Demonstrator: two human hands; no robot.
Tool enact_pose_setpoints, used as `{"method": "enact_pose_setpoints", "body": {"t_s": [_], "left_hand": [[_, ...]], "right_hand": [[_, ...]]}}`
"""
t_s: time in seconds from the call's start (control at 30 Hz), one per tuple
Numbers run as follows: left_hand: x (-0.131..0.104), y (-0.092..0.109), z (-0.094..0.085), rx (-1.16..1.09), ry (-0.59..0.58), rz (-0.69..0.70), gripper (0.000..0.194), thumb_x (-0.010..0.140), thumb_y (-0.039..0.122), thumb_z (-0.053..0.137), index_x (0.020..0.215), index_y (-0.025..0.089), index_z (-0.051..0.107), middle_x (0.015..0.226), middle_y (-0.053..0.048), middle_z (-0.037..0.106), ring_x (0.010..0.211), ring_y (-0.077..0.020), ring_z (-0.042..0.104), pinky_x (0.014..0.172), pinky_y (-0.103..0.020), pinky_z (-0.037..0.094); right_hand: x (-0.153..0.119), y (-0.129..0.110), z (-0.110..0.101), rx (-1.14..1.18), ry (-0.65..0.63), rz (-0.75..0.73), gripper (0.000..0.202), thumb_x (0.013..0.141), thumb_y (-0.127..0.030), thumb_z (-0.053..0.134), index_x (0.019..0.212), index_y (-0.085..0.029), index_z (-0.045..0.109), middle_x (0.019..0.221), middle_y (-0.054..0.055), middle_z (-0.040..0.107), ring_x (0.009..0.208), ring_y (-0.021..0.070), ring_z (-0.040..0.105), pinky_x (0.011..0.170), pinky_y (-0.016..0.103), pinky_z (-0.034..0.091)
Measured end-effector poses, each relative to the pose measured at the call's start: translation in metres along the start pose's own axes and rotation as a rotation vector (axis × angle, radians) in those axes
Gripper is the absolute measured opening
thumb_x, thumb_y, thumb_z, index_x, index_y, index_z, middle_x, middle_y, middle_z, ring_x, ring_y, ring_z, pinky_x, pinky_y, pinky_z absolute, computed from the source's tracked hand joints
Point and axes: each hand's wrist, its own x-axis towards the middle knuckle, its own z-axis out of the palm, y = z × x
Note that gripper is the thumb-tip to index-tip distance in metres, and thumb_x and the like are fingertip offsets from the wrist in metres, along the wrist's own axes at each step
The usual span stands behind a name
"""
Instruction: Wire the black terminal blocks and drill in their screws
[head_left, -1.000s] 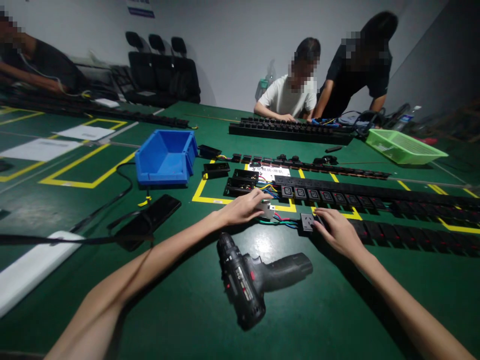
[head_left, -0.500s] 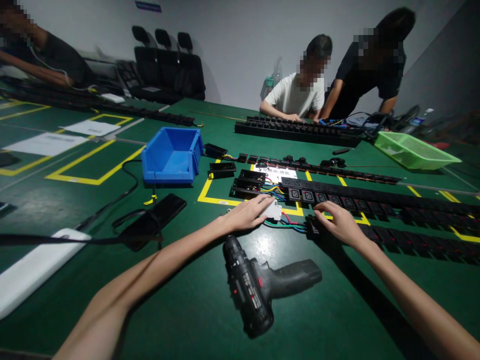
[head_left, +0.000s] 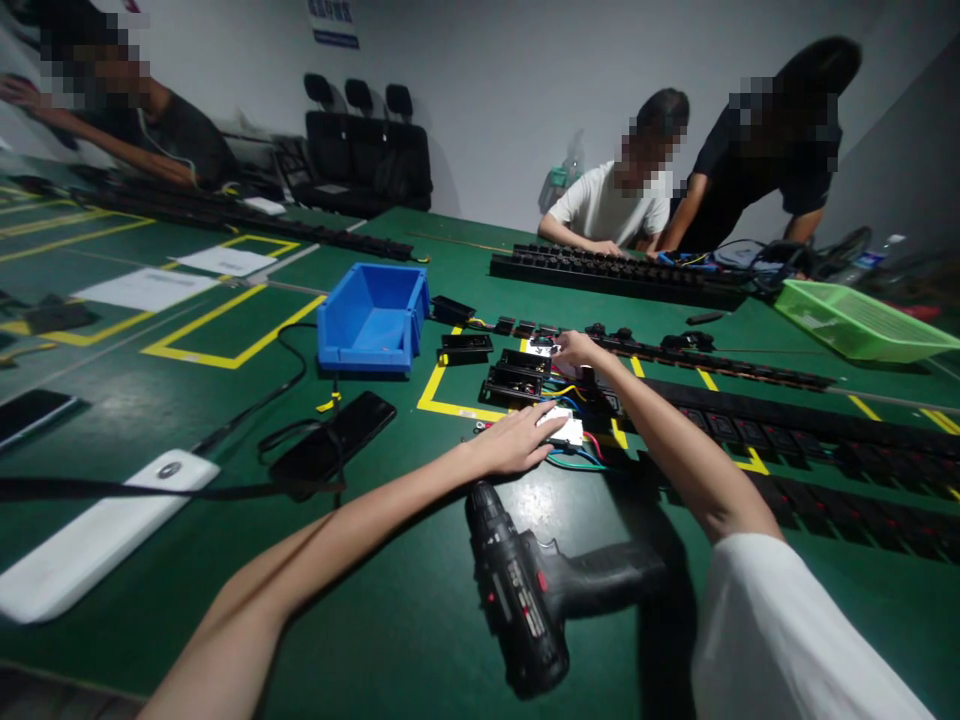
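Observation:
My left hand rests low over the table, with its thumb and fingers around a small white module. Red, blue and green wires run from this module toward a black strip of sockets. Farther forward, my right hand has its fingers bent down and together beside the black housings with yellow and blue wires. Its fingertips are over a white label; what they pinch, if anything, is hidden. A black cordless drill lies on its side in front of my left hand.
A blue bin stands beyond a black phone. The white power bank lies left. A light-green basket sits at the right. Long black strips cross the far table, where other people work.
My right hand has left the near socket strip and moved forward and left to the black housings. My left hand stays at the white module. The view has shifted slightly.

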Motion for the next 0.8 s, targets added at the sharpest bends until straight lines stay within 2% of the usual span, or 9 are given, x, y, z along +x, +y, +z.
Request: {"method": "enact_pose_setpoints", "body": {"t_s": [0.23,0.5,0.8], "left_hand": [[0.000,0.002,-0.002,0.008,-0.021,-0.029,0.047,0.098,0.034,0.041,0.142,0.021,0.034,0.152,-0.016,0.030,0.131,-0.0294,0.044,0.100,-0.046,0.046],[0.000,0.001,-0.002,0.016,-0.013,-0.023,0.046,0.098,0.035,0.041,0.142,0.022,0.034,0.150,-0.015,0.033,0.128,-0.0290,0.046,0.098,-0.045,0.046],[0.000,0.001,-0.001,0.045,-0.024,-0.012,0.046,0.098,0.034,0.040,0.142,0.020,0.035,0.149,-0.016,0.033,0.126,-0.0288,0.046,0.098,-0.044,0.046]], "right_hand": [[0.016,-0.006,0.011,-0.026,-0.065,0.072,0.036,0.093,-0.036,0.058,0.123,-0.016,0.057,0.123,0.009,0.058,0.106,0.0216,0.060,0.088,0.041,0.053],[0.022,-0.015,0.015,0.031,-0.035,0.002,0.035,0.094,-0.037,0.058,0.122,-0.016,0.057,0.122,0.009,0.059,0.106,0.0218,0.060,0.089,0.041,0.053],[0.022,-0.015,0.017,0.051,-0.010,-0.065,0.035,0.094,-0.037,0.058,0.122,-0.016,0.057,0.122,0.009,0.059,0.105,0.0217,0.060,0.089,0.042,0.053]]}}
